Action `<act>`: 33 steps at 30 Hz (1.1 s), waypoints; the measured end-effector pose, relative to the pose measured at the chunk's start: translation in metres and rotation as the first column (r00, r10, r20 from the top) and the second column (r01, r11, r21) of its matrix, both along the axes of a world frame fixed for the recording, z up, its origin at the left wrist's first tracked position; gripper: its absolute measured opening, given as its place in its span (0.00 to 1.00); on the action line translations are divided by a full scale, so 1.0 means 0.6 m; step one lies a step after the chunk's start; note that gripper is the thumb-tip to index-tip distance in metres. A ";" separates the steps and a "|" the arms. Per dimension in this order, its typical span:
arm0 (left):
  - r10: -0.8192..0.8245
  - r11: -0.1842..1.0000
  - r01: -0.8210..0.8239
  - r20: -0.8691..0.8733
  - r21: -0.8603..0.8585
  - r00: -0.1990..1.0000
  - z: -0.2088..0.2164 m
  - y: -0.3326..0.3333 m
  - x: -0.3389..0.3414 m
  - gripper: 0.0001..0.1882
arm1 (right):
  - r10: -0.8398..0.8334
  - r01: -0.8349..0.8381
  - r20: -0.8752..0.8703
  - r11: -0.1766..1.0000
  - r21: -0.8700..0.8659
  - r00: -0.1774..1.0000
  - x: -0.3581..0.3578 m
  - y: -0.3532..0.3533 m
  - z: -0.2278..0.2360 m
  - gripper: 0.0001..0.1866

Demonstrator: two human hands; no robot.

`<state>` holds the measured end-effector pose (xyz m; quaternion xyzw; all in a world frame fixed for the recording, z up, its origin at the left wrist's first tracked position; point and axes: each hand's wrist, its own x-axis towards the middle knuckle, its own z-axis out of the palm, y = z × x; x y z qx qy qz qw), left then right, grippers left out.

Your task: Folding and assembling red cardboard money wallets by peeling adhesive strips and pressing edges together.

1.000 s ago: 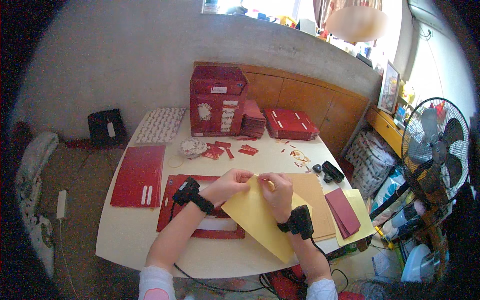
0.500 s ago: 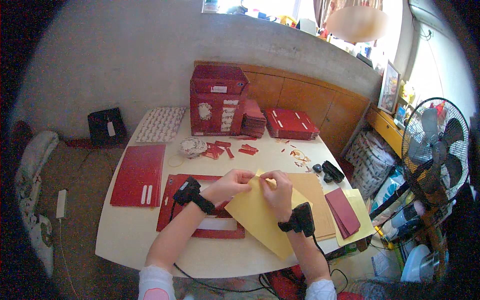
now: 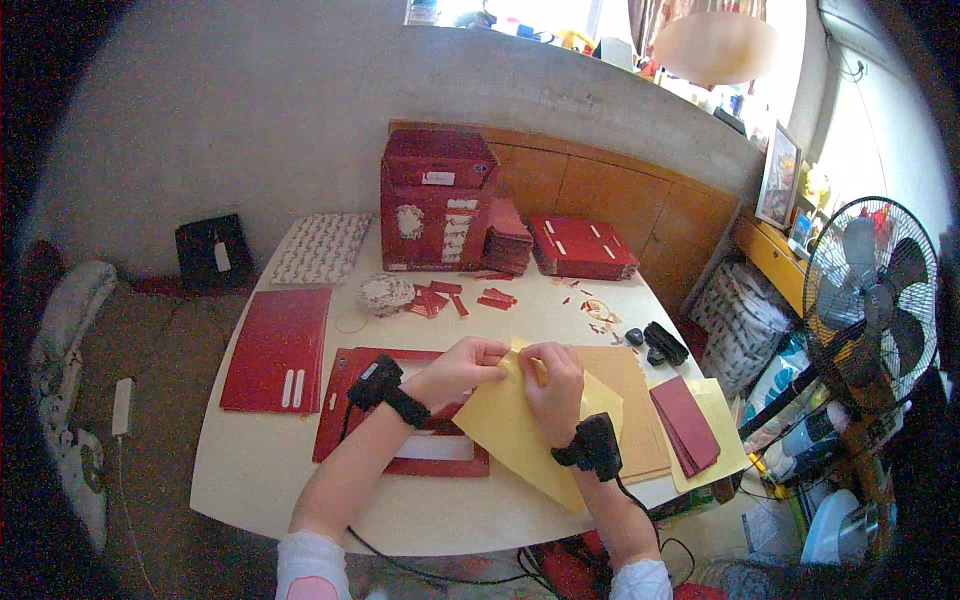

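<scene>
Both hands meet over the middle of the table at the top edge of a yellow paper sheet (image 3: pixel 510 430). My left hand (image 3: pixel 462 372) pinches the sheet's upper corner from the left. On the other side, the fingers of my right hand (image 3: pixel 553 388) are closed on the same edge, close to the left fingertips. The sheet hangs tilted below them, its right part partly behind my right wrist. Beneath my left forearm lies a flat dark red cardboard piece (image 3: pixel 335 440) with pale cut-out areas. A tan cardboard sheet (image 3: pixel 642 440) lies to the right of my right hand.
Dark red cards (image 3: pixel 687 428) rest on yellow paper (image 3: pixel 730 460) at right. A red box (image 3: pixel 430 225), stacked red boards (image 3: pixel 585 248), a crumpled white ball (image 3: pixel 386 294) and red scraps (image 3: pixel 430 302) sit at the back. Left is a red board (image 3: pixel 270 350); a fan (image 3: pixel 870 290) stands right.
My right hand has turned slightly at the wrist, and its fingers have shifted on the paper's edge. The sheet's hanging part has moved a little; my left hand stays nearly still.
</scene>
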<state>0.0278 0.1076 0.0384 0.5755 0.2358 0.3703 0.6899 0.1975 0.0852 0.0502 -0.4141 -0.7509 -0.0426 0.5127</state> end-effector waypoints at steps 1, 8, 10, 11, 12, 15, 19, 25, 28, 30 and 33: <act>-0.001 1.000 0.001 0.000 0.000 1.000 0.001 -0.001 0.000 0.19 | 0.000 0.000 0.004 1.000 0.008 1.000 0.000 -0.001 0.000 0.05; -0.017 1.000 0.017 -0.007 -0.025 1.000 0.003 0.001 0.002 0.20 | 0.005 -0.005 -0.007 1.000 0.008 1.000 0.004 -0.003 0.000 0.05; -0.018 1.000 0.018 -0.001 -0.023 1.000 0.004 -0.002 -0.003 0.20 | 0.009 -0.009 -0.005 1.000 0.005 1.000 0.000 -0.004 0.000 0.05; -0.007 1.000 0.007 -0.008 -0.027 1.000 0.004 -0.003 -0.005 0.20 | 0.008 -0.008 -0.002 1.000 0.002 1.000 -0.002 -0.004 0.000 0.05; -0.002 1.000 0.001 -0.012 -0.030 1.000 0.004 -0.003 -0.005 0.20 | 0.007 -0.007 0.000 1.000 0.002 1.000 -0.001 -0.002 -0.002 0.05; -0.001 0.999 0.001 -0.004 -0.045 1.000 0.006 -0.004 -0.003 0.21 | 0.048 -0.048 -0.007 0.999 0.012 0.999 0.001 0.000 -0.003 0.04; 0.011 1.000 -0.011 -0.021 -0.029 1.000 0.013 -0.009 -0.003 0.20 | 0.056 -0.058 -0.054 0.998 -0.035 0.997 0.000 -0.004 0.000 0.04; 0.005 0.999 -0.006 -0.019 -0.040 1.000 -0.002 0.001 -0.003 0.19 | 0.043 -0.042 0.038 0.999 -0.015 0.998 0.004 -0.004 0.006 0.04; 0.000 0.999 -0.001 -0.006 -0.046 1.000 0.000 -0.001 -0.002 0.18 | 0.032 -0.032 0.043 0.999 0.003 0.999 0.005 -0.004 0.005 0.05; -0.010 0.998 0.010 -0.001 -0.056 1.000 0.002 -0.002 -0.002 0.18 | 0.031 -0.031 0.042 1.000 0.005 0.999 0.006 -0.004 0.005 0.05; 0.018 0.998 -0.020 -0.034 -0.054 0.999 0.007 -0.005 0.001 0.18 | 0.027 -0.028 0.045 1.000 0.013 0.999 0.006 -0.005 0.006 0.05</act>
